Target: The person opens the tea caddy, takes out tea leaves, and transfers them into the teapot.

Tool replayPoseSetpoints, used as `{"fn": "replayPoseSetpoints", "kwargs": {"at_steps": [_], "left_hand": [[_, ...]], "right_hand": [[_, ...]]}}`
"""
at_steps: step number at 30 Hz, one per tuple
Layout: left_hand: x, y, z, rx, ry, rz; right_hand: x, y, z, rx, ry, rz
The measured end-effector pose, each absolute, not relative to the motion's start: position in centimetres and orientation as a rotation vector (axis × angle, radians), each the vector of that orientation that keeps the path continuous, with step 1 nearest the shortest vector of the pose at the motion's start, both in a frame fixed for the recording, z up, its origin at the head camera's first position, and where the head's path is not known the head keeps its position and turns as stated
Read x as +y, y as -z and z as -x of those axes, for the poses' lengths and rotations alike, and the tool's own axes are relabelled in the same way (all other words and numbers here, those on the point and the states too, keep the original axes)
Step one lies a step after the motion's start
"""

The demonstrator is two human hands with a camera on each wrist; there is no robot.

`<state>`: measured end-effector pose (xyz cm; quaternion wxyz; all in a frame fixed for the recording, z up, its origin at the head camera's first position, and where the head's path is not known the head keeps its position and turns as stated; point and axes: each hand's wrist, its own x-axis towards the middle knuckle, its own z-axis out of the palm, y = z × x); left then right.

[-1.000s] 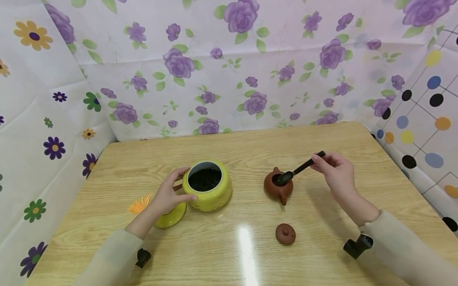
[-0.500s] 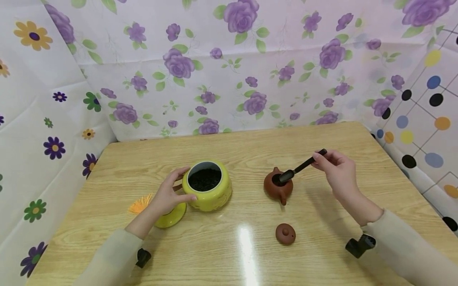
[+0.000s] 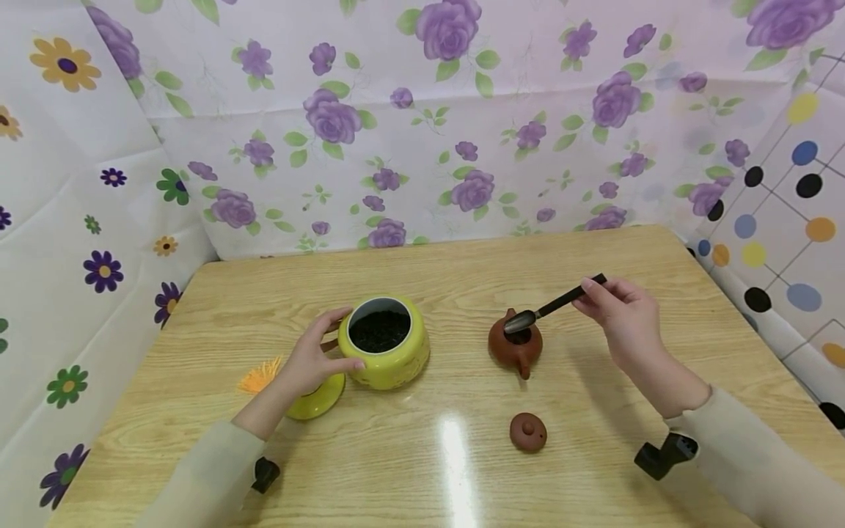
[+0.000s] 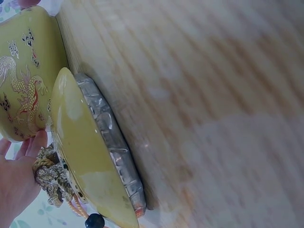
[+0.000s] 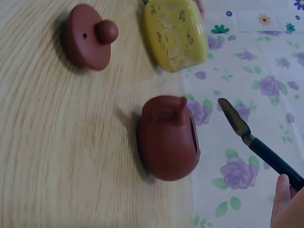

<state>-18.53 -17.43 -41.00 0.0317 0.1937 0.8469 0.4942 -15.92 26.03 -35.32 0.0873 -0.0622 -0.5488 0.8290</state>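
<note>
My left hand [image 3: 317, 359] holds a yellow jar [image 3: 396, 370] by its left side, thumb at the front. Dark, leafy-looking stuff fills part of the jar, and dragon decoration shows on its wall [image 4: 23, 80]. Between thumb and fingers, my right hand [image 3: 627, 323] pinches the black handle of a small scoop [image 3: 561, 301]. The scoop's metal bowl [image 5: 233, 118] hangs just above the open mouth of a reddish-brown clay teapot [image 3: 507, 353], apart from it. In front of the teapot lies its round knobbed lid [image 3: 528, 433].
Beside my left wrist, the yellow jar lid [image 3: 317, 402] rests on the wooden table [image 3: 396, 469], with an orange tassel [image 3: 260, 375]. Its silvery wrapped underside [image 4: 111, 137] shows in the left wrist view. Flowered cloth [image 3: 370, 176] hangs behind the table.
The scoop has come up out of the teapot's mouth, its bowl tipping more level. My right hand has shifted slightly up and right. The left hand and jar stay put.
</note>
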Motion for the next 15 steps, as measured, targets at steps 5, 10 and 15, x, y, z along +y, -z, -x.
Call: {"fn": "replayPoseSetpoints", "kwargs": {"at_steps": [5, 10, 15], "left_hand": [[-17.5, 41.1, 18.6, 2.618, -1.521, -0.601], [-17.5, 41.1, 18.6, 2.613, -1.524, -0.597], [-17.5, 41.0, 18.6, 2.609, -1.526, -0.599]], "right_hand": [[25.4, 35.2, 15.8, -1.546, -2.588, 0.187], [24.4, 35.0, 15.9, -1.521, -2.637, 0.209], [23.2, 34.6, 16.1, -1.493, -2.67, 0.228]]}}
